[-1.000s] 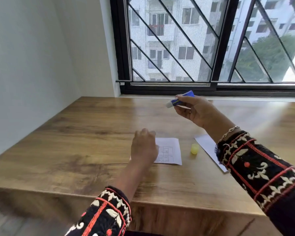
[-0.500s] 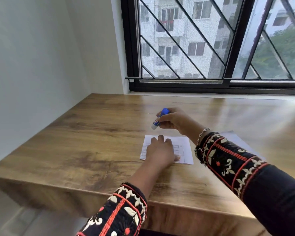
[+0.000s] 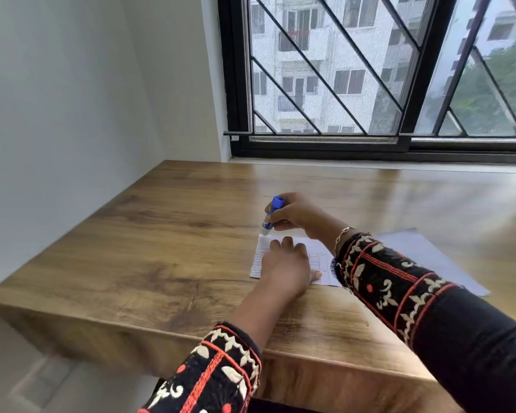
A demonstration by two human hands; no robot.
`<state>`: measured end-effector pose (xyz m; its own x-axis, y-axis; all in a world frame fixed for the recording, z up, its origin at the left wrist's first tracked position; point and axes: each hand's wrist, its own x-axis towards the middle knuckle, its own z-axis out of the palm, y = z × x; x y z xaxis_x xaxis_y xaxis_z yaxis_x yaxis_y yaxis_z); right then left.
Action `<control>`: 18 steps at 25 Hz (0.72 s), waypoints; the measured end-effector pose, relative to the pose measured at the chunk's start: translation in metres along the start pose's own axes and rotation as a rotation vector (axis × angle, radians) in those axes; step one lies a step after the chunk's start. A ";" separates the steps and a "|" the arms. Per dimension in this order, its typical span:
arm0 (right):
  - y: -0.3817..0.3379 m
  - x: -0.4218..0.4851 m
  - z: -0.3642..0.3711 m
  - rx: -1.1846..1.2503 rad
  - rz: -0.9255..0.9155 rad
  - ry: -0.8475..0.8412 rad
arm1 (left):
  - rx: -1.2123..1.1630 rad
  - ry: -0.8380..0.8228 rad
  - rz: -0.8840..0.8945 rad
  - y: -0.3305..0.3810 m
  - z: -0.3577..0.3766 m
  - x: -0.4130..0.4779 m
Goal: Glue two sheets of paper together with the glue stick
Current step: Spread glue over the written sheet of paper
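**Glue stick poised at the far left corner of the printed sheet**

On the wooden counter (image 3: 167,239), toward its near edge and a little right of the middle, lies a small printed sheet (image 3: 258,257) with a table of lines on it. The left hand (image 3: 286,271) lies flat on top of this sheet, palm down and fingers spread toward the window, pressing it to the wood; this grip is open and holds nothing.

Just beyond it, the right hand (image 3: 298,214) is closed around a glue stick (image 3: 271,214), blue with a blue end pointing up and a pale end pointing down. The stick is tilted slightly, top leaning to the right. Its lower end sits at the far left corner of the printed sheet; whether it actually touches the paper cannot be told. A thin bracelet (image 3: 341,235) circles the right wrist, and both forearms wear dark embroidered sleeves (image 3: 393,281).

Right of the printed sheet, partly hidden behind the right forearm, a second sheet (image 3: 429,257) of plain white paper lies flat on the counter, reaching toward its right side. Behind the counter's far edge stands a black-framed window (image 3: 239,84) with diagonal bars.
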<state>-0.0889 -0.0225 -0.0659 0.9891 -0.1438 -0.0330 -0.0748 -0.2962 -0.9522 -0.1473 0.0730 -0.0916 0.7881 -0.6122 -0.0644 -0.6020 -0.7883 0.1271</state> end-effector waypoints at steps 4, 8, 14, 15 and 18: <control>0.001 0.003 0.002 -0.005 0.004 0.003 | 0.009 0.002 0.002 -0.001 -0.001 0.001; 0.002 0.005 0.004 -0.029 0.012 -0.004 | 0.010 -0.008 -0.002 -0.001 -0.001 0.001; 0.004 0.005 0.002 -0.042 0.014 -0.004 | 0.018 -0.013 -0.003 0.000 -0.002 0.000; 0.004 0.005 0.001 -0.048 0.015 -0.003 | 0.018 -0.012 -0.002 0.000 -0.003 -0.001; 0.006 0.000 -0.006 -0.051 0.027 0.010 | 0.002 -0.032 -0.011 0.000 -0.004 -0.002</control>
<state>-0.0897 -0.0303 -0.0692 0.9854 -0.1613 -0.0550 -0.1077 -0.3395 -0.9344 -0.1483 0.0741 -0.0874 0.7903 -0.6050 -0.0969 -0.5935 -0.7952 0.1240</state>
